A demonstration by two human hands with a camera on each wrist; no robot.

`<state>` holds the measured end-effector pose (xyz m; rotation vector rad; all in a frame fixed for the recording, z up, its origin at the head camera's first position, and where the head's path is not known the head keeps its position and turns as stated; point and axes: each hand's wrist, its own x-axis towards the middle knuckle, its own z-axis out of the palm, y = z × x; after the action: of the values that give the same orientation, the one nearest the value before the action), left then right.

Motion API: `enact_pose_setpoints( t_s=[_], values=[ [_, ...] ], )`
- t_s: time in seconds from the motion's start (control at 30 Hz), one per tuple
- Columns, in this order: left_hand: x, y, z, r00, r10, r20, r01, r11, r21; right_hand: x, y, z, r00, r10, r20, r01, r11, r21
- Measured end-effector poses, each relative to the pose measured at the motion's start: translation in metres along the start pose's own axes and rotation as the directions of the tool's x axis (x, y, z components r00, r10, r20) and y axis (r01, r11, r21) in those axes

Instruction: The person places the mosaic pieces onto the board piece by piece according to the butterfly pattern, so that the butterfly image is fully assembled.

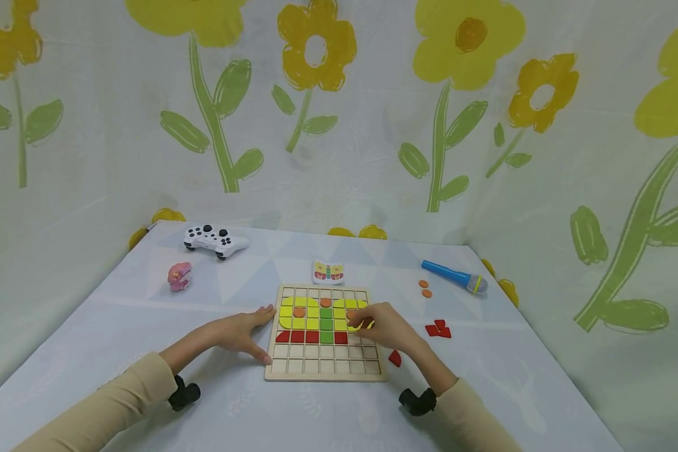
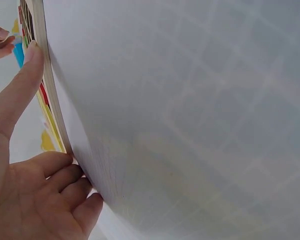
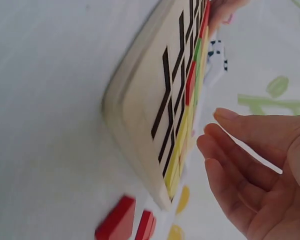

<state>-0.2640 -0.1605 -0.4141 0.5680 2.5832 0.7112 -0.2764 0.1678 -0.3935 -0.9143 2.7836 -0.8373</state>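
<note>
A wooden grid board (image 1: 324, 378) lies on the table, filled partly with yellow, green, red and orange pieces. Along its left edge rests my left hand (image 1: 238, 331), thumb spread from the fingers; in the left wrist view the thumb (image 2: 27, 75) touches the board's side. Over the board's right part is my right hand (image 1: 387, 324), its fingertips close by an orange disc (image 1: 351, 313) among yellow tiles. The right wrist view shows the fingers (image 3: 230, 165) and thumb bent toward each other, with no piece seen between them. A red tile (image 1: 341, 338) sits just below that hand.
Behind the board stands a butterfly picture card (image 1: 329, 272). Loose red pieces (image 1: 439, 329), a red quarter piece (image 1: 395, 358) and two orange discs (image 1: 425, 289) lie at right, near a blue microphone (image 1: 452, 275). A white game controller (image 1: 211, 240) and pink toy (image 1: 178, 276) are at left.
</note>
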Motion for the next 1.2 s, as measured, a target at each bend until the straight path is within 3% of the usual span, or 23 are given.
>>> enact_pose_setpoints(
  t_s=[0.23,0.47,0.73,1.2],
  values=[
    [0.000,0.001,0.000,1.000,0.005,-0.001,-0.005,1.000,-0.004,-0.019,0.022,-0.016,0.998,0.021,-0.056,-0.023,0.999,-0.048],
    [0.000,-0.001,0.000,1.000,0.007,-0.006,-0.007,1.000,0.002,-0.031,0.045,-0.026,0.998,0.011,-0.060,-0.016,0.997,-0.075],
    [0.001,-0.001,0.002,1.000,-0.014,-0.009,0.014,1.000,0.007,-0.029,0.060,-0.025,0.995,0.094,-0.018,-0.096,0.990,-0.101],
    [0.000,0.001,0.000,1.000,-0.008,-0.004,0.008,1.000,-0.001,-0.023,0.061,-0.023,0.987,0.159,0.008,-0.158,0.985,-0.063]
  ],
)
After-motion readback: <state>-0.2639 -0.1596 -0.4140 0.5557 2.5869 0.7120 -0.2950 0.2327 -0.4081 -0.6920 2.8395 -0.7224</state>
